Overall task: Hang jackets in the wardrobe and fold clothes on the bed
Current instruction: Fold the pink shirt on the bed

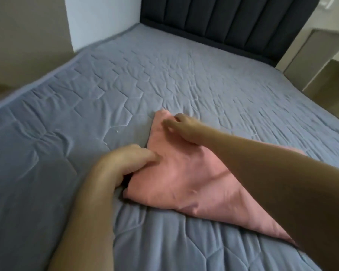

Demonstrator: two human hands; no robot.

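Hands pin pink cloth point(184, 173) on bed point(164, 75): left hand point(131, 163) pinches its edge, right hand point(182, 128) its far corner, likely to fold.

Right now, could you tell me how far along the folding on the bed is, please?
Both hands grip the pink garment on the bed: left hand at its edge, right hand near its far corner. It looks partly folded, not finished. No jackets or wardrobe in view.

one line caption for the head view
Both hands, left hand and right hand, grip a pink garment on the grey-blue bed.
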